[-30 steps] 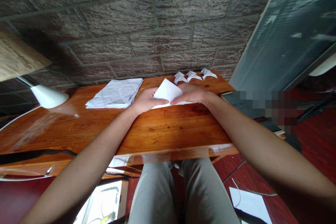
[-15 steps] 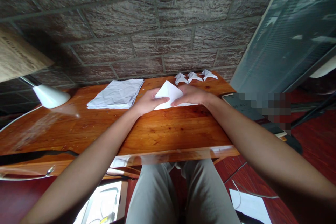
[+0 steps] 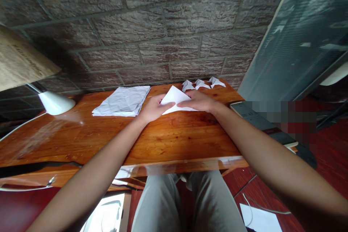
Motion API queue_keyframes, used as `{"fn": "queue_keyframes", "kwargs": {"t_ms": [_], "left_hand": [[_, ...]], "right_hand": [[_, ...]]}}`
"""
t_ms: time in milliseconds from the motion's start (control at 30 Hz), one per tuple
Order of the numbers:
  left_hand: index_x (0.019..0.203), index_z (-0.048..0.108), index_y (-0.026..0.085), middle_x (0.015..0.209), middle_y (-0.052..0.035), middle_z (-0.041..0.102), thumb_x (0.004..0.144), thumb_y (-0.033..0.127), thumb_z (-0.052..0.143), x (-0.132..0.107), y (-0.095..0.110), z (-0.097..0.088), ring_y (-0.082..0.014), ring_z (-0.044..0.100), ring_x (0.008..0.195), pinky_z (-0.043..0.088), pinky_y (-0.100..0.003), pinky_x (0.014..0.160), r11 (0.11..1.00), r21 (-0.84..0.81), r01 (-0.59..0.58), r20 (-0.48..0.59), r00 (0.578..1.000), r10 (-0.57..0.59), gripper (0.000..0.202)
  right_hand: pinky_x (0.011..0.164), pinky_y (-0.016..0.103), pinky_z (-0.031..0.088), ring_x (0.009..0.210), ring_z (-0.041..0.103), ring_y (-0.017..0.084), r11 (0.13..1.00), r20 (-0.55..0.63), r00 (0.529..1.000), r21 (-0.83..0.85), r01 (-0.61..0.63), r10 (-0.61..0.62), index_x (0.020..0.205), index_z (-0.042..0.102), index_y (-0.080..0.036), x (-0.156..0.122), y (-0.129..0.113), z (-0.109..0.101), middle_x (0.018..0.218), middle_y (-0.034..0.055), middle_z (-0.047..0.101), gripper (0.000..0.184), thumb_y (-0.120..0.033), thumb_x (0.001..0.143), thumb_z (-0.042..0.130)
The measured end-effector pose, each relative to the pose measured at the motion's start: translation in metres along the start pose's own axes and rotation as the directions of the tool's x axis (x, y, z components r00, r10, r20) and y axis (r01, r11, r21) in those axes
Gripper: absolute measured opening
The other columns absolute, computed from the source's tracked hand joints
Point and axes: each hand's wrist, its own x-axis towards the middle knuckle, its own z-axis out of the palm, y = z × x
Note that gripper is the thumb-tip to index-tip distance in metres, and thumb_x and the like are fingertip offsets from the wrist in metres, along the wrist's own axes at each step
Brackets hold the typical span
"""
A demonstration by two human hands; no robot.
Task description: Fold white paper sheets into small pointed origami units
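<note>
A folded sheet of white paper [image 3: 174,96] with a pointed top is between my hands, just over the wooden desk. My left hand [image 3: 155,108] grips its left side, thumb lying across the front face. On the right side my right hand [image 3: 198,100] pinches the paper, its thumb close to the left one. The fingers behind the sheet are hidden. Beyond my right hand, three folded paper figures [image 3: 201,84] stand in a row by the wall. To the left of my left hand lies a stack of creased white paper [image 3: 122,100].
A lamp with a white base [image 3: 56,102] stands at the left of the wooden desk [image 3: 176,139]. A dark tablet-like device [image 3: 261,123] lies by my right forearm. The brick wall [image 3: 152,25] rises behind the desk. A white sheet [image 3: 259,218] is on the floor.
My hands keep hold of the paper, and my thumbs have shifted slightly along its front. The whole view has tilted up a little, so the desk sits lower.
</note>
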Motion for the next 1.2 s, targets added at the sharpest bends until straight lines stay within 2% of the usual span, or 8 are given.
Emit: {"fn": "queue_keyframes", "kwargs": {"t_ms": [200,367,667,900,1000,1100,1167,1200], "left_hand": [[0.099,0.071,0.013,0.093,-0.0056,0.073,0.072,0.054,0.076,0.001,-0.003,-0.003,-0.0206,0.063,0.08,0.046,-0.028,0.071,1.0,0.009,-0.028,-0.023,0.999,0.028,0.05],[0.091,0.071,0.013,0.083,-0.004,0.071,0.08,0.055,0.068,0.001,-0.004,-0.003,-0.0168,0.059,0.071,0.042,-0.026,0.062,0.997,0.052,-0.064,-0.037,0.997,0.066,0.043],[0.096,0.069,0.016,0.087,-0.0049,0.075,0.071,0.053,0.079,0.001,0.0,-0.002,-0.0151,0.062,0.069,0.044,-0.023,0.058,0.985,-0.164,-0.055,-0.102,0.994,0.038,0.045],[0.089,0.072,0.014,0.078,-0.002,0.071,0.069,0.049,0.082,-0.001,0.002,0.001,-0.0138,0.059,0.065,0.042,-0.023,0.057,0.992,-0.105,-0.076,-0.081,0.994,0.068,0.042],[0.087,0.074,0.014,0.079,-0.0028,0.072,0.068,0.049,0.082,0.0,0.003,0.002,-0.0149,0.06,0.067,0.044,-0.024,0.06,0.99,-0.129,-0.063,-0.161,0.986,0.042,0.041],[0.093,0.074,0.015,0.087,-0.0053,0.076,0.063,0.048,0.086,0.002,0.001,0.001,-0.018,0.064,0.071,0.049,-0.028,0.065,0.952,-0.307,-0.017,-0.274,0.959,-0.071,0.047],[0.096,0.074,0.015,0.094,-0.007,0.077,0.06,0.046,0.089,0.004,0.0,0.0,-0.0201,0.067,0.076,0.052,-0.03,0.07,0.903,-0.43,-0.027,-0.318,0.94,-0.123,0.05],[0.097,0.074,0.015,0.096,-0.0076,0.077,0.058,0.045,0.09,0.005,0.0,-0.001,-0.0207,0.068,0.078,0.052,-0.031,0.073,0.88,-0.474,-0.041,-0.33,0.934,-0.135,0.051]], "right_hand": [[0.058,0.025,0.036,0.068,0.055,0.016,0.998,-0.017,0.998,0.027,0.064,-0.064,0.082,0.072,-0.014,0.0,-0.003,-0.004,0.073,0.0002,0.065,0.039,-0.049,0.065,0.073],[0.061,0.026,0.038,0.07,0.055,0.016,0.992,0.036,0.993,0.06,0.113,-0.116,0.086,0.073,-0.012,0.001,-0.002,-0.003,0.077,0.0,0.066,0.043,-0.049,0.064,0.074],[0.059,0.024,0.036,0.067,0.053,0.014,0.978,-0.009,0.978,0.005,0.207,-0.206,0.078,0.066,-0.014,0.007,0.004,0.005,0.073,-0.0008,0.062,0.035,-0.046,0.066,0.074],[0.072,0.028,0.046,0.084,0.066,0.02,0.933,-0.036,0.933,0.021,0.359,-0.359,0.098,0.064,-0.017,0.008,0.008,0.013,0.091,0.0027,0.072,0.036,-0.034,0.069,0.078],[0.079,0.032,0.05,0.088,0.068,0.021,0.945,-0.178,0.928,-0.059,0.321,-0.326,0.107,0.063,-0.02,0.008,0.008,0.012,0.094,0.003,0.073,0.042,-0.031,0.07,0.08],[0.084,0.037,0.053,0.09,0.068,0.022,0.977,-0.468,0.858,-0.11,0.181,-0.212,0.117,0.06,-0.02,0.011,0.008,0.007,0.101,0.0061,0.072,0.055,-0.034,0.068,0.084],[0.081,0.037,0.055,0.086,0.069,0.022,0.992,-0.567,0.815,-0.029,0.121,-0.116,0.12,0.058,-0.02,0.012,0.008,0.004,0.1,0.0072,0.072,0.062,-0.038,0.067,0.085],[0.077,0.036,0.057,0.083,0.07,0.021,0.992,-0.566,0.822,0.055,0.114,-0.064,0.12,0.057,-0.02,0.012,0.008,0.004,0.096,0.0066,0.072,0.062,-0.039,0.068,0.085]]}}
